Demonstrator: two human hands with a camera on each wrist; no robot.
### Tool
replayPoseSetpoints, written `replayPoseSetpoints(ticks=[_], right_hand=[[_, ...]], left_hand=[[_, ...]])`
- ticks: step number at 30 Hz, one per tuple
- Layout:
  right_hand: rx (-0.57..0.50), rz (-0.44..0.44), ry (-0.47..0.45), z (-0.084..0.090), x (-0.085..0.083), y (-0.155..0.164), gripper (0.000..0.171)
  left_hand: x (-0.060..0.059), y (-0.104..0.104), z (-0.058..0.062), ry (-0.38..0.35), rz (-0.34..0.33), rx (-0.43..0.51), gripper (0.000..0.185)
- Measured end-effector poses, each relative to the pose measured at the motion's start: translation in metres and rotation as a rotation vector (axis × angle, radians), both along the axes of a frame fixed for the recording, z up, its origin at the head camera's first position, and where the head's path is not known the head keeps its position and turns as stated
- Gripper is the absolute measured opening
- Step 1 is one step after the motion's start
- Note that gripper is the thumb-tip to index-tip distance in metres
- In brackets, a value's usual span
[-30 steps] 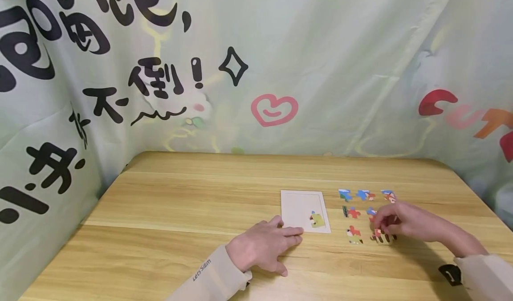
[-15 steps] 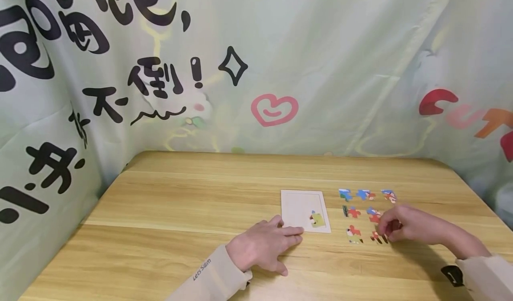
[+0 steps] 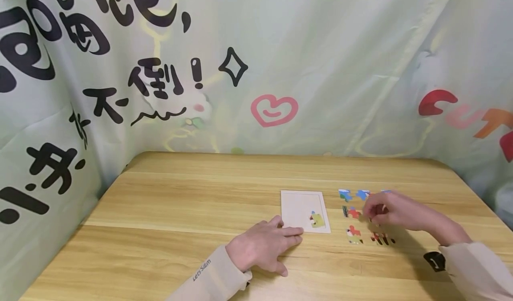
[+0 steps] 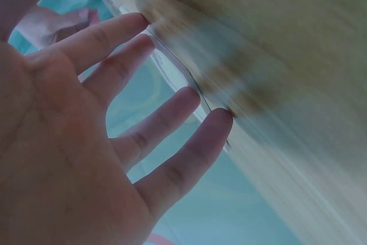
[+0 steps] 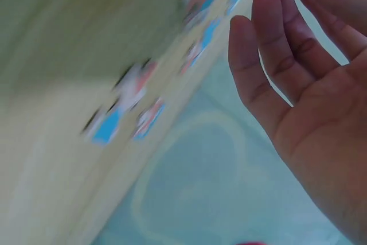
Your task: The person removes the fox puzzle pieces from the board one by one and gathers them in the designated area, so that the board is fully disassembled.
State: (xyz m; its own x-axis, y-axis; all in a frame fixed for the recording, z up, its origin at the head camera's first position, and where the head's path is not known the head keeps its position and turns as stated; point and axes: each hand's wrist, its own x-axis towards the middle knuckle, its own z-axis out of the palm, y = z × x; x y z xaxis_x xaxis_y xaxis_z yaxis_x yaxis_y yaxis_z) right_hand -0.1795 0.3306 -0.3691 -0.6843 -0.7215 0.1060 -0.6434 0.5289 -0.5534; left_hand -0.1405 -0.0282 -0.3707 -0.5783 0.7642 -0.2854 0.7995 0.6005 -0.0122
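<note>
My left hand [image 3: 264, 245] lies palm down with spread fingers, fingertips at the near edge of a white puzzle board [image 3: 298, 207]. In the left wrist view its fingers [image 4: 172, 124] reach straight to the board's edge. One green puzzle piece [image 3: 317, 220] is in the board's lower right. My right hand [image 3: 394, 209] is over the loose pieces, fingers bent and thumb below, covering part of the group. In the right wrist view the fingers [image 5: 269, 44] curve loosely; the index and thumb tips are out of sight, so I cannot tell if they pinch a piece.
Loose puzzle pieces [image 3: 344, 195] lie in rows right of the board, among them a red one [image 3: 354, 234] and a striped one [image 3: 380, 237]. Beneath is a wooden table [image 3: 180, 203]. A printed curtain [image 3: 320, 47] hangs behind it.
My right hand dipped slightly right, then moved up and left over the middle of the pieces, uncovering the striped piece and covering middle and upper ones. My left hand and the board stay put.
</note>
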Motion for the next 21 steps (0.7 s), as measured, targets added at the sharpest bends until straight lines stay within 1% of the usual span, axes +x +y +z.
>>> replayPoseSetpoints(ticks=[2,5,7,12,16,21], right_hand=[[0.012,-0.016,0.000,0.004,-0.003,-0.011,0.022],[0.027,-0.032,-0.032,0.009,-0.007,-0.028,0.019],[0.038,-0.035,-0.054,0.013,-0.010,-0.040,0.017],[0.061,-0.023,-0.070,0.018,-0.016,-0.064,0.016],[0.065,0.004,-0.073,0.017,-0.020,-0.082,0.017],[0.079,0.034,-0.055,0.010,-0.024,-0.099,0.021]], left_hand=[[0.000,0.000,0.000,-0.004,0.001,0.002,0.081],[0.000,0.000,-0.001,-0.004,0.001,0.004,0.082],[0.000,0.000,0.000,-0.005,0.002,0.005,0.082],[0.000,0.000,0.000,0.003,-0.001,0.000,0.082],[0.000,0.000,0.001,0.017,-0.012,-0.009,0.082],[0.000,0.000,0.001,0.020,-0.018,-0.008,0.082]])
